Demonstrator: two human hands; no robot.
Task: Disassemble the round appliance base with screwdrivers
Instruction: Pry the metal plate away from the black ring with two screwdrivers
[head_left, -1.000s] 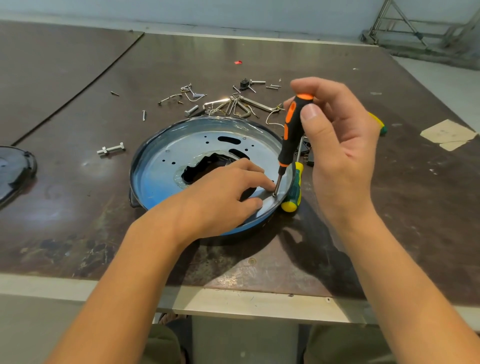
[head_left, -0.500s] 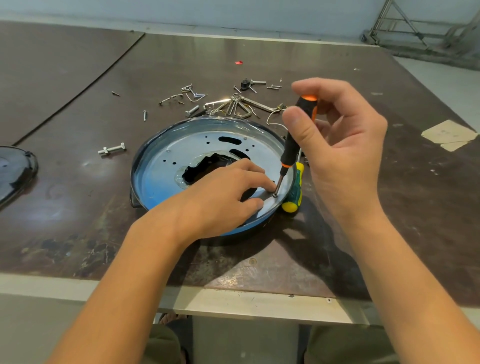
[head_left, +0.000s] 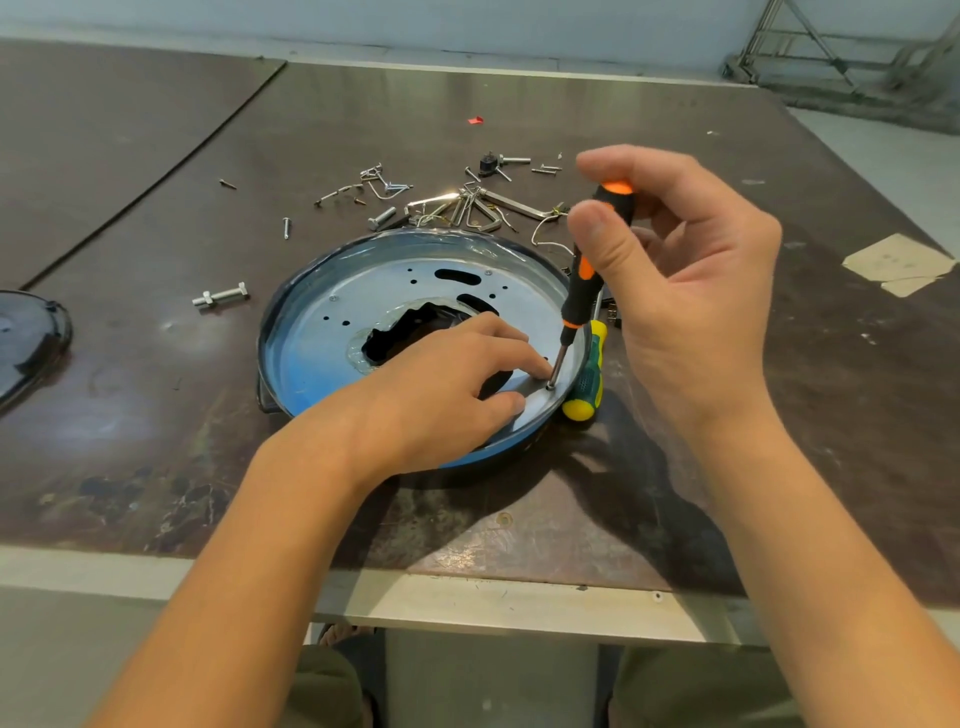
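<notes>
The round appliance base (head_left: 322, 332), a shallow metal dish with a ragged dark hole in its middle, lies on the brown table. My left hand (head_left: 441, 395) rests on its near right part, fingers spread, fingertips beside a screw near the rim. My right hand (head_left: 675, 291) pinches the top of a black-and-orange screwdriver (head_left: 584, 291) between thumb and fingers. The screwdriver stands nearly upright with its tip on that screw (head_left: 549, 386). A green-and-yellow screwdriver (head_left: 587, 379) lies on the table against the base's right rim.
Behind the base lie several loose screws, wire clips and metal brackets (head_left: 467, 205). A bolt with a nut (head_left: 221, 298) lies to the left. A black cover (head_left: 26, 338) sits at the left edge. Tape pieces (head_left: 898, 262) are at the right. The table's front edge (head_left: 467, 603) is near.
My right hand's fingers have shifted round the screwdriver handle, the thumb moving from its right side to its front. The tip stays on the screw. My left hand has not moved.
</notes>
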